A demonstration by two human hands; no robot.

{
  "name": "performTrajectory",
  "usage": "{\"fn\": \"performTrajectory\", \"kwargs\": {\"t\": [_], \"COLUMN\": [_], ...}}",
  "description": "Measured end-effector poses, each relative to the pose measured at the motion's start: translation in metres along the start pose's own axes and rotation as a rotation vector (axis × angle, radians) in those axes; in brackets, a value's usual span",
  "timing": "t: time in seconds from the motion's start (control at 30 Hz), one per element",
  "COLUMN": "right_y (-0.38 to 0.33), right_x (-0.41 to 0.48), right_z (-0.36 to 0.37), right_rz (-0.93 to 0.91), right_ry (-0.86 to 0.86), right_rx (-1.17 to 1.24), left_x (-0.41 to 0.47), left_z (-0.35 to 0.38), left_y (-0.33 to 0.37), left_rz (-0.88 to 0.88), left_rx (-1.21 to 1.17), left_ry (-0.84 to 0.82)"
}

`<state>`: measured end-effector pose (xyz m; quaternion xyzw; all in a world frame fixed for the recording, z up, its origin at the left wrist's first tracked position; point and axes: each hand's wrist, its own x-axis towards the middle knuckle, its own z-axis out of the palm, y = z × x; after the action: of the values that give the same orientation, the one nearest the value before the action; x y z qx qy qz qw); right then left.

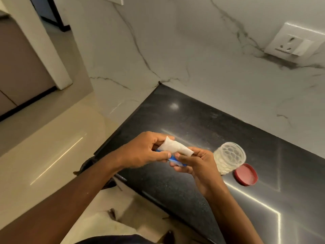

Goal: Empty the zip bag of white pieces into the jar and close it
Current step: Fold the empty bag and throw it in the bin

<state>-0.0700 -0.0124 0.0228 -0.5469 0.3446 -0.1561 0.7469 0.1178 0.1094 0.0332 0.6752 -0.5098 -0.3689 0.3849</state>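
Observation:
Both of my hands hold a small zip bag (173,148) with a white body and a blue strip along its lower edge, above the front left part of the black counter. My left hand (146,150) grips the bag's left end, thumb on the blue strip. My right hand (195,164) pinches its right end. Just right of my right hand stands a clear plastic jar (230,157), without a lid and holding white pieces in its lower part. Its red lid (245,174) lies flat on the counter beside the jar, to the right.
The black stone counter (202,120) runs back to a white marble wall (175,50) with a socket plate (292,43) at the upper right. The counter's left edge drops to a beige tiled floor (52,147).

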Motion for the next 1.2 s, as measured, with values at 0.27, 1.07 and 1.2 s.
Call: {"fn": "performTrajectory", "kwargs": {"t": [0.27,1.07,1.2], "right_y": [0.025,0.287,0.380], "right_x": [0.024,0.202,0.248], "right_z": [0.103,0.405,0.387], "right_rz": [0.077,0.396,0.472], "right_ry": [-0.146,0.377,0.313], "right_rx": [-0.020,-0.660,-0.785], "left_x": [-0.064,-0.206,-0.220], "left_z": [-0.082,-0.183,-0.147], "left_y": [-0.071,-0.414,-0.488], "left_rz": [-0.101,-0.759,-0.831], "left_rx": [-0.471,-0.422,-0.454], "left_ry": [-0.018,0.615,0.568]}}
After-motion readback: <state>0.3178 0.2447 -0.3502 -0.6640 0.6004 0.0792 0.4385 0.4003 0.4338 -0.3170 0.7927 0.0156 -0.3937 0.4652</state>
